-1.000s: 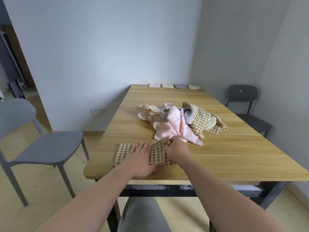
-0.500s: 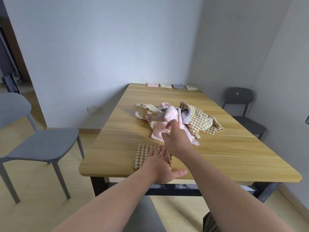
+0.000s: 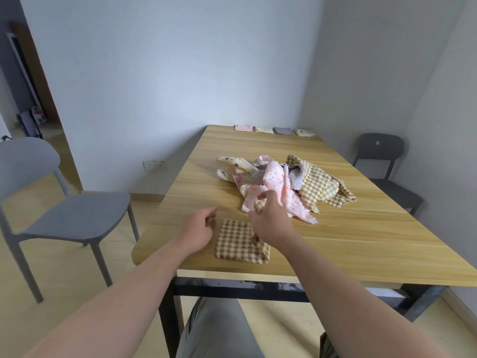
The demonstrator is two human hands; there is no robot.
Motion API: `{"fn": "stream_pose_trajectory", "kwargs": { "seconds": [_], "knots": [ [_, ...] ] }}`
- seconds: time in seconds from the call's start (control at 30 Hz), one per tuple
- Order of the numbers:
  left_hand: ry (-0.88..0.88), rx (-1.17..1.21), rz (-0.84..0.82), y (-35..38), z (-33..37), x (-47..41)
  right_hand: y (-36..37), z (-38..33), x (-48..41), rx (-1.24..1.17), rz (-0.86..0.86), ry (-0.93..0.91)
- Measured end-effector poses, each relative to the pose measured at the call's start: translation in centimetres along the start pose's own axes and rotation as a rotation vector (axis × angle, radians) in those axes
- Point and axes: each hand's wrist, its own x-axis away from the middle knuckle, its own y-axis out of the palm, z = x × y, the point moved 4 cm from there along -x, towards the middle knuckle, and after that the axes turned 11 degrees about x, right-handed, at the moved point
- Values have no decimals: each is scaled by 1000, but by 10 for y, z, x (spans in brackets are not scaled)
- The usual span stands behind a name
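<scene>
Lifted off the one folded checked cloth (image 3: pixel 236 241) at the table's (image 3: pixel 361 241) near edge, left grip (image 3: pixel 197 229) hangs slack beside it; right grip (image 3: pixel 269 220) pinches one pink cloth (image 3: pixel 278 187) in the heap (image 3: pixel 320 184); four folded cloths (image 3: pixel 283 130) line the far edge

The left hand (image 3: pixel 197 229) hovers just to the left of the folded checked cloth (image 3: pixel 236 241), back upward, its fingers loosely curled and holding nothing. Its bare forearm runs back toward the body on the cloth's left side. The right hand (image 3: pixel 268 218) sits over the far right corner of that cloth, wrist bent and thumb raised, its fingers curled downward beyond the cloth's far edge; whether they pinch anything cannot be told. The bare right forearm crosses above the cloth's right edge and stretches back toward the body.
</scene>
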Motion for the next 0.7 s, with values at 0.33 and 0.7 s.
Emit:
{"fn": "stream_pose_trajectory", "kwargs": {
  "seconds": [0.33,0.7],
  "knots": [
    [59,119,-66,2,-7,2,49,-18,12,123,-152,-59],
    [101,91,-25,4,-9,2,45,-19,19,149,-84,-43]
  ]
}}
